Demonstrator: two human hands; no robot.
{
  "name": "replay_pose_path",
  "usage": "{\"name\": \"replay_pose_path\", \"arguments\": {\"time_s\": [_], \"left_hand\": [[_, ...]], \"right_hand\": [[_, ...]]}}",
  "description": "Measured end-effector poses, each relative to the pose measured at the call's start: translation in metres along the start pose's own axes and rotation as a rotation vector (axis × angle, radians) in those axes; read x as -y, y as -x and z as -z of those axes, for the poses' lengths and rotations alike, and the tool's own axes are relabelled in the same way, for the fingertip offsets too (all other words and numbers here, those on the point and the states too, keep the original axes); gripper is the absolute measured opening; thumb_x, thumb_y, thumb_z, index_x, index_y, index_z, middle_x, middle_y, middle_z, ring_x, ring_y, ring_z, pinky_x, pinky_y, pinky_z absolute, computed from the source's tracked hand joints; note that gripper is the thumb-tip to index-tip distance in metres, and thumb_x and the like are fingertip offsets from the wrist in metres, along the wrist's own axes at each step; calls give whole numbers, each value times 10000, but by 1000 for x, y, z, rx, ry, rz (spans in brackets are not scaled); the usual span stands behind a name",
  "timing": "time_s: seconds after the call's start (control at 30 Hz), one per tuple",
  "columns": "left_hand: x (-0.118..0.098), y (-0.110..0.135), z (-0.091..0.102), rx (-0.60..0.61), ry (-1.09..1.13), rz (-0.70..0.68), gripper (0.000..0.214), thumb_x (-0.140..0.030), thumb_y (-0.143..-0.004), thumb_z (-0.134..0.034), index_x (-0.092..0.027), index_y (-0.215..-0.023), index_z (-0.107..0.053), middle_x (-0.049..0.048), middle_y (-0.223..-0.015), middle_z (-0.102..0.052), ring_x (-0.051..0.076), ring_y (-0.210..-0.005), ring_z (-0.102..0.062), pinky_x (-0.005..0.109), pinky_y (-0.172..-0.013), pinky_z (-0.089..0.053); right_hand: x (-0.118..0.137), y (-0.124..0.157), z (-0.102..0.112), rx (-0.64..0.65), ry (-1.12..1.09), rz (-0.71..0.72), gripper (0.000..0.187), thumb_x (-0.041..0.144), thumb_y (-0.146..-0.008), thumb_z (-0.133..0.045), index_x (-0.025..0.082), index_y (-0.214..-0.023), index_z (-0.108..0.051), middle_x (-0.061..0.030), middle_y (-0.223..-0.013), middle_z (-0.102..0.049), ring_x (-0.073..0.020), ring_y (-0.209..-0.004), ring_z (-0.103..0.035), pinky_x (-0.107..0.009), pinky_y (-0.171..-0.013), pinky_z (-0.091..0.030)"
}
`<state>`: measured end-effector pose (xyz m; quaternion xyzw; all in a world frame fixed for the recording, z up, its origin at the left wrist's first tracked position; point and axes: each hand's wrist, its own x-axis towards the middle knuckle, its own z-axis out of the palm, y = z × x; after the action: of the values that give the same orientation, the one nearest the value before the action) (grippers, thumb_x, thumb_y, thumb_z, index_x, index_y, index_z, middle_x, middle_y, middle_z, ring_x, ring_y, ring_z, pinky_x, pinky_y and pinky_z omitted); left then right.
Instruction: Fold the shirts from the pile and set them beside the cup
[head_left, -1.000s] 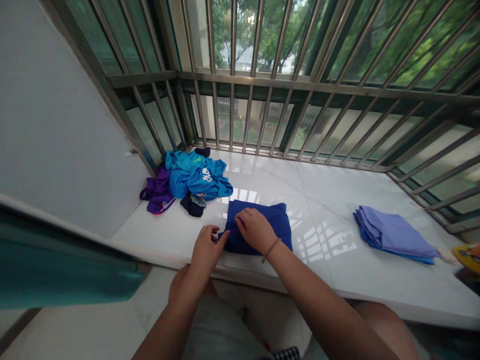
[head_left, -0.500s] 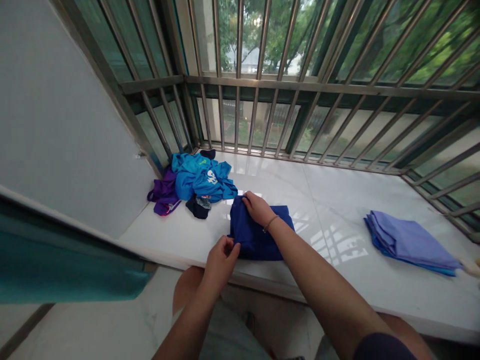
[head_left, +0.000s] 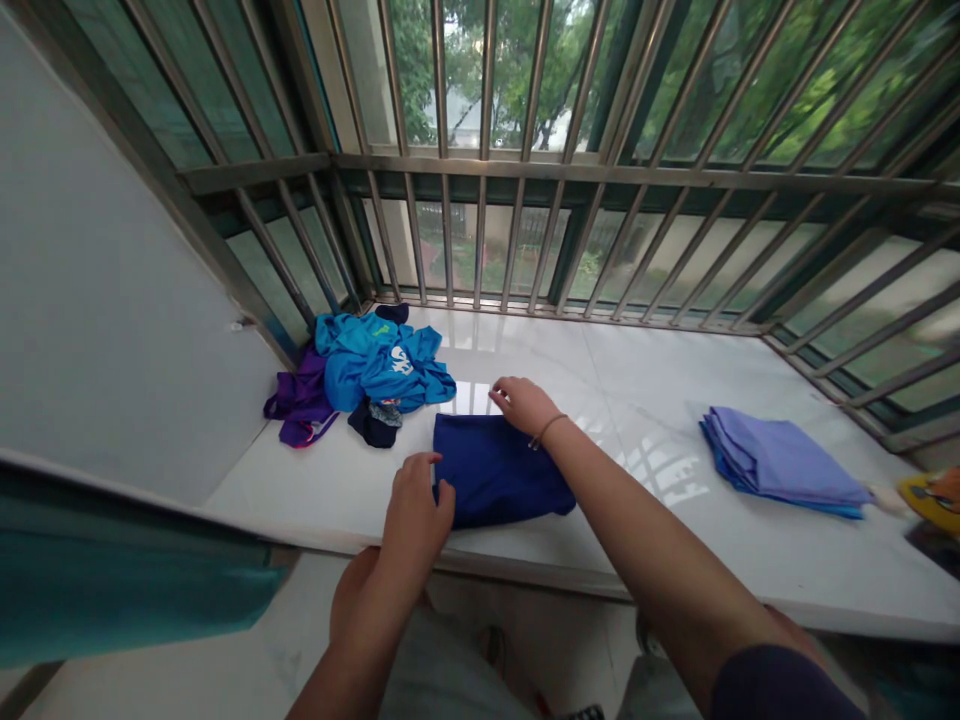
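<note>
A folded dark blue garment (head_left: pixel 495 475) lies near the front edge of a white marble sill (head_left: pixel 645 400). My left hand (head_left: pixel 414 510) rests on its near left corner, fingers curled against the cloth. My right hand (head_left: pixel 523 403) lies at the garment's far edge, fingers bent down onto the cloth, a thin band round the wrist. Both forearms reach in from below.
A heap of unfolded clothes sits in the back left corner: a turquoise shirt (head_left: pixel 379 362), a purple piece (head_left: pixel 298 400), a dark sock (head_left: pixel 373 422). A folded lilac-blue stack (head_left: pixel 780 463) lies at right, a yellow object (head_left: pixel 934 495) beyond it. Metal window bars (head_left: pixel 525 180) fence the sill.
My right hand slid from the middle of the dark blue garment to its far edge. The garment now lies flatter. My left hand moved from pinching the corner to resting on it.
</note>
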<state>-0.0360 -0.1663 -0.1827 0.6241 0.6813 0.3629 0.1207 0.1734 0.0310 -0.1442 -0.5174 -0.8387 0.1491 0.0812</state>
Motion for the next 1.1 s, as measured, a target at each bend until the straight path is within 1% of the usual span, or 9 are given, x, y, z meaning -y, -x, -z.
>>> {"name": "replay_pose_path", "arguments": {"time_s": [0.07,0.17,0.27,0.37,0.53,0.67,0.8,0.93,1.1], "left_hand": [[-20,-22,-10,1,-19,-113,282,-234,-1027,-507,-200,-1255,-670,171,-1290,-734,324,-1278,-671,507,-1178,-508],[-41,-49,-40,74,-76,-190,380,-306,-1103,-444,-135,-1339,-687,213,-1415,-720,333,-1378,-644,510,-1232,-478],[-41,-55,-71,154,-220,-151,542,-377,-1101,-488,-44,-1506,-621,280,-1612,-589,403,-1530,-536,579,-1279,-419],[-27,-46,-86,179,-334,-120,664,-468,-1101,-493,-44,-1610,-550,284,-1691,-501,431,-1581,-477,631,-1304,-363],[-19,-35,-86,159,-437,-71,726,-540,-1108,-449,-68,-1656,-510,266,-1727,-454,412,-1617,-432,637,-1328,-312],[-24,-38,-85,183,-454,-19,748,-575,-1102,-441,-89,-1668,-503,259,-1729,-455,426,-1630,-403,661,-1326,-293],[-22,-39,-85,199,-452,13,767,-586,-1096,-436,-85,-1673,-495,253,-1745,-432,455,-1641,-367,692,-1306,-307],[-15,-35,-86,166,-453,21,757,-596,-1094,-427,-127,-1685,-490,235,-1754,-426,445,-1646,-359,692,-1298,-321],[-12,-29,-79,157,-460,48,769,-596,-1096,-415,-107,-1686,-481,237,-1762,-412,455,-1646,-355,682,-1298,-330]], "right_hand": [[-29,5,12,20,2,-82,395,423,-1147,-494,159,-1230,-776,-164,-1245,-790,-265,-1155,-707,-341,-994,-478],[-57,16,17,80,-27,-133,342,435,-1087,-604,183,-1032,-828,-109,-1024,-827,-232,-961,-731,-302,-871,-497],[-65,26,8,40,-79,-143,330,413,-1088,-582,199,-1004,-819,-66,-973,-821,-203,-922,-716,-278,-836,-488],[-65,32,-7,-82,-122,-203,395,386,-1138,-451,181,-1091,-785,-76,-1030,-810,-197,-955,-709,-280,-863,-488],[-61,30,-23,-233,-147,-346,362,341,-1124,-447,158,-1114,-760,-115,-1040,-784,-231,-981,-706,-322,-906,-510],[-42,39,-29,-364,-112,-320,382,320,-1107,-470,135,-1337,-711,-196,-1382,-704,-288,-1312,-616,-405,-1142,-449],[-19,62,-51,-250,33,-175,522,366,-1120,-467,119,-1563,-587,-209,-1644,-562,-313,-1546,-468,-479,-1276,-352],[-11,71,-67,-129,88,-249,569,407,-1141,-405,159,-1636,-536,-176,-1742,-468,-348,-1641,-365,-566,-1308,-302],[-11,71,-63,-147,84,-304,637,461,-1139,-396,149,-1689,-475,-167,-1815,-328,-366,-1696,-252,-598,-1340,-243]]}}
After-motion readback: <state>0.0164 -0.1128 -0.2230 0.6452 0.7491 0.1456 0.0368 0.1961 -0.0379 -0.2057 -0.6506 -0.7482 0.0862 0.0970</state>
